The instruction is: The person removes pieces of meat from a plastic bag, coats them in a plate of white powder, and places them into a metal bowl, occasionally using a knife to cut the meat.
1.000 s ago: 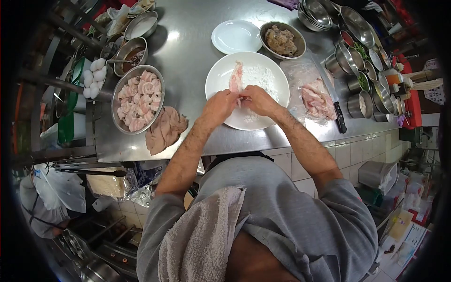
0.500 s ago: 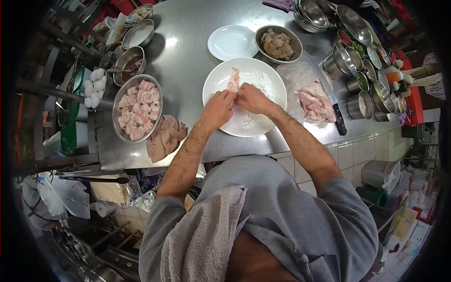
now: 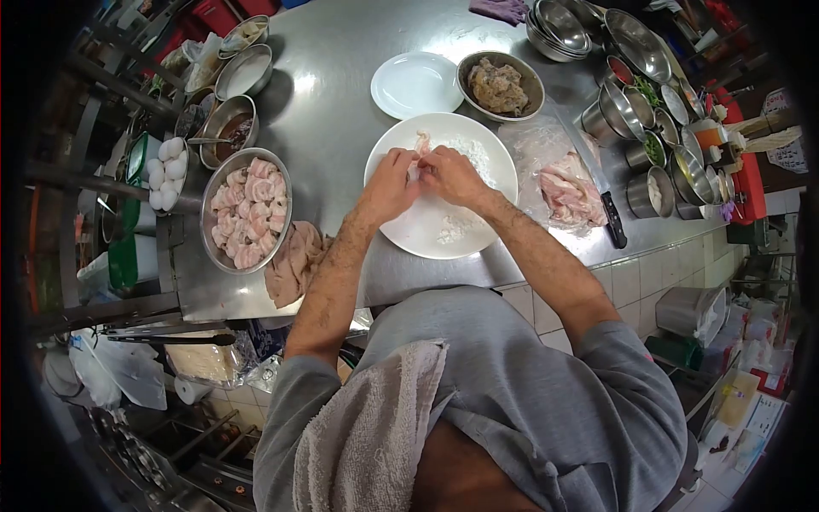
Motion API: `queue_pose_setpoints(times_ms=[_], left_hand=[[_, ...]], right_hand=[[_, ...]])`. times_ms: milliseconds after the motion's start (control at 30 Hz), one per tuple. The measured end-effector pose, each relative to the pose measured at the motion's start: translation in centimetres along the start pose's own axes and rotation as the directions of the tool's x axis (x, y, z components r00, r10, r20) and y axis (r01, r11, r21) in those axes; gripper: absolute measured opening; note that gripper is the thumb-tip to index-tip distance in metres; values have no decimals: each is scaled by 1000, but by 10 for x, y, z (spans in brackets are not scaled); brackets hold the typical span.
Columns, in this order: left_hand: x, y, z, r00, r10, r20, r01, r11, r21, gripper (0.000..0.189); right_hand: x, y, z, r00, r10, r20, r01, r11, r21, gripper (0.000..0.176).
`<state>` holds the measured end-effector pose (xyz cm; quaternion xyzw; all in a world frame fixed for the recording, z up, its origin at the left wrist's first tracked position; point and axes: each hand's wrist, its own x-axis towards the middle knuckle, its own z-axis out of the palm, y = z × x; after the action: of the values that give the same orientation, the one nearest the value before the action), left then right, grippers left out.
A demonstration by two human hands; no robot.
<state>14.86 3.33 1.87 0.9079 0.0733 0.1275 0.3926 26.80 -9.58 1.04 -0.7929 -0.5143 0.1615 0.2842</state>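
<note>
Over a large white plate (image 3: 401,230) my two hands meet, fingers closed on a thin slice of raw, pale pink meat (image 3: 423,139). My left hand (image 3: 392,183) grips it from the left and my right hand (image 3: 452,177) from the right. The far end of the slice sticks out beyond my fingertips; the near part is hidden by them. White powder (image 3: 471,154) lies on the plate's right side, with a smaller patch nearer me. Rolled meat pieces (image 3: 250,209) fill a steel bowl on the left. More raw slices (image 3: 570,194) lie on a plastic sheet at right.
Beside the slices lies a knife (image 3: 610,200) with a black handle. Behind the plate are an empty white dish (image 3: 416,85) and a bowl of greyish-brown paste (image 3: 499,85). A crumpled brown cloth (image 3: 294,260) lies left. Eggs (image 3: 166,175) and several steel containers (image 3: 653,189) line the sides.
My hands have moved slightly farther along the slice, and less of its far end shows now. The whole scene sits a little lower and left as my head shifted.
</note>
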Motion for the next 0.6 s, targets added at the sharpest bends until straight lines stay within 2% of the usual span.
queue_pose_setpoints(times_ms=[33,100,167,233,300,333,400,433,467,500,567,600], left_hand=[[0,1,2,1000,1,3,-1,1000,-1,37],[-2,3,4,997,64,36,-69,977,199,38],[2,-1,5,999,42,32,-48,977,209,37],[9,-2,4,999,24,31,-30,977,212,37],[12,-3,-2,997,-31,77,24,995,95,34],[13,0,-4,996,-28,81,21,995,93,34],[13,6,-12,974,-136,183,145,989,-37,31],[11,10,-16,973,-137,185,146,989,-37,31],[9,15,-19,948,-189,256,202,979,-23,30],[6,17,-20,914,-241,326,257,966,-7,30],[-3,13,-16,923,-204,327,225,974,-29,30],[-6,11,-14,931,-165,326,190,981,-48,30]], right_hand=[[3,4,1,999,-16,-36,15,999,-36,22],[4,3,3,997,-38,-66,34,997,-69,20],[0,-4,-1,990,-39,-135,34,999,-40,21],[-5,-11,-6,988,-70,-136,59,995,-78,24],[-7,-11,-6,986,-90,-138,75,991,-109,28],[-5,-8,-5,994,-73,-80,63,990,-125,26],[-5,-10,-7,998,-57,-22,53,989,-139,24],[-8,-13,-11,998,-52,45,57,990,-126,26],[-12,-16,-15,993,-46,112,59,992,-116,28],[-16,-16,-16,992,-43,115,57,992,-116,28],[-24,-18,-17,974,-21,227,47,993,-109,29],[-28,-21,-17,973,-22,230,47,993,-107,29]])
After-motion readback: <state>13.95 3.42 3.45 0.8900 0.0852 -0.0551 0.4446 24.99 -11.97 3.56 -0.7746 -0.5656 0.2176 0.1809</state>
